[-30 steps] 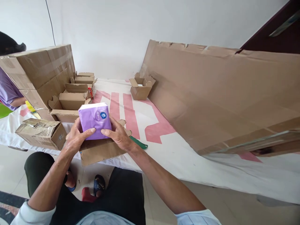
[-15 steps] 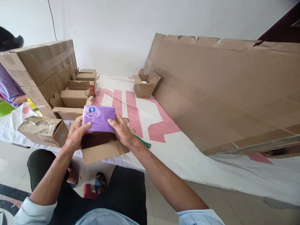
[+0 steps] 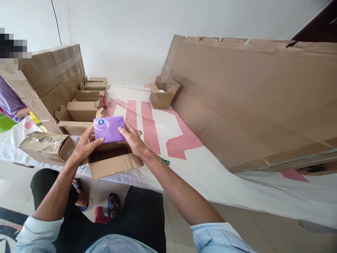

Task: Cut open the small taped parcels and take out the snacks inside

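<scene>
Passing, at far left, a crumpled taped carton (image 3: 46, 147) lying on the white sheet (image 3: 210, 168), with a row of open small boxes (image 3: 81, 112) behind it. Clasping the left edge of the purple pack (image 3: 109, 128) with the left hand (image 3: 84, 146), thumb laid on top and fingers curled underneath. Holding that pack roughly level just above the open cardboard box (image 3: 113, 163) at the table's near edge, over its dark inside. Showing a soft, flat, rectangular wrapper in glossy lilac, with a round blue badge and pale lettering near its left corner. Pinching the right edge with the right hand (image 3: 133, 140), thumb above, fingers below. Reaching, further right, a green strip (image 3: 165, 161) and a large cardboard sheet (image 3: 250, 105) leaning against the wall.
</scene>
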Available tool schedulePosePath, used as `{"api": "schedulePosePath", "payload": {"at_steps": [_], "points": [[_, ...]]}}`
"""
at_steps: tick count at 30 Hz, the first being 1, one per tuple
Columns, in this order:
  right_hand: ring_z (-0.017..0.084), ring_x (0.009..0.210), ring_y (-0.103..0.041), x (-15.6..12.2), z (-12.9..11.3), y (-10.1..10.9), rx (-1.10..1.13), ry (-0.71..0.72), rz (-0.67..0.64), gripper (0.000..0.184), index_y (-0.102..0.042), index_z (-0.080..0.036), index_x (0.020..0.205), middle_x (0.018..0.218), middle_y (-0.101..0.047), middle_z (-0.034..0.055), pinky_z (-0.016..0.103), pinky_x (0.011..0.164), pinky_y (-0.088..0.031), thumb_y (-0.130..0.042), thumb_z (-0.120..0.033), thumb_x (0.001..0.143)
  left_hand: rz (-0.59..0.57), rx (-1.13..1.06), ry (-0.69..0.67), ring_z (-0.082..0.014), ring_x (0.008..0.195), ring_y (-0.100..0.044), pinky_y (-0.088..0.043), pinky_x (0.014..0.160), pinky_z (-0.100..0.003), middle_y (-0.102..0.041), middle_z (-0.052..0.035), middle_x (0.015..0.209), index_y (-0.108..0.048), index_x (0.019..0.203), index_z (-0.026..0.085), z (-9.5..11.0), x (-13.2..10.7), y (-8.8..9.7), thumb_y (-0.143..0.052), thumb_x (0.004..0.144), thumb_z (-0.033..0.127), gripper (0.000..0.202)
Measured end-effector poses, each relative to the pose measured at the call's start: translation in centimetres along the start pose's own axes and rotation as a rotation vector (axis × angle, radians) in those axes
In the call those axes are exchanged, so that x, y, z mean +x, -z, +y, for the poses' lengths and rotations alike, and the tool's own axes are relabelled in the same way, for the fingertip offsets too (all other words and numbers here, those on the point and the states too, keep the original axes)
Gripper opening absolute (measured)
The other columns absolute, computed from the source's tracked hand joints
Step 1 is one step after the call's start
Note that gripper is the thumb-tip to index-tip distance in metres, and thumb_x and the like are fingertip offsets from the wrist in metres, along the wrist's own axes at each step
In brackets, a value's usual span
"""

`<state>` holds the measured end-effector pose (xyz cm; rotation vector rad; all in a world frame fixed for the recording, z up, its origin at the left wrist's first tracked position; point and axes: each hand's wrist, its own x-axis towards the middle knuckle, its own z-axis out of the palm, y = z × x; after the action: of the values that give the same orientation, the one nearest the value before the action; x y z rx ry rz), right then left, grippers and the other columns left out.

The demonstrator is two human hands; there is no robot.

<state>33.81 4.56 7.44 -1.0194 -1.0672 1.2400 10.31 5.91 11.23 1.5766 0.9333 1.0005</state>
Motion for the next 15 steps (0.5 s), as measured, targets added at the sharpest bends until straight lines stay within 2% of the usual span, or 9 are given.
{"api": "schedulePosePath", "payload": {"at_steps": [5, 11, 15], "points": [[0.029, 0.117, -0.076, 0.18, 0.10, 0.08, -0.025, -0.014, -0.010, 0.074, -0.070, -0.031, 0.139, 0.134, -0.078, 0.0077, 0.040, 0.079, -0.073, -0.083, -0.078, 0.084, -0.021, 0.001, -0.015, -0.0383, 0.133, -0.075, -0.063, 0.107, -0.045, -0.081, -0.0143, 0.145, -0.073, 0.149, 0.023, -0.61, 0.33, 0.24, -0.101, 0.078, 0.054, 0.082], [0.032, 0.123, -0.075, 0.48, 0.61, 0.30, -0.056, -0.029, -0.003, 0.068, -0.072, -0.030, 0.142, 0.131, -0.078, 0.0088, 0.043, 0.084, -0.074, -0.081, -0.074, 0.090, -0.041, 0.068, 0.009, -0.0356, 0.122, -0.076, -0.062, 0.087, -0.037, -0.082, -0.0142, 0.139, -0.071, 0.152, 0.023, -0.78, 0.59, 0.54, -0.095, 0.083, 0.065, 0.084], [0.032, 0.119, -0.076, 0.80, 0.97, 0.36, -0.054, -0.032, 0.007, 0.066, -0.074, -0.029, 0.142, 0.127, -0.079, 0.0090, 0.042, 0.079, -0.074, -0.081, -0.073, 0.092, -0.036, 0.084, 0.017, -0.0329, 0.116, -0.076, -0.060, 0.082, -0.034, -0.083, -0.0132, 0.134, -0.073, 0.149, 0.023, -0.78, 0.59, 0.50, -0.093, 0.086, 0.064, 0.078]]}}
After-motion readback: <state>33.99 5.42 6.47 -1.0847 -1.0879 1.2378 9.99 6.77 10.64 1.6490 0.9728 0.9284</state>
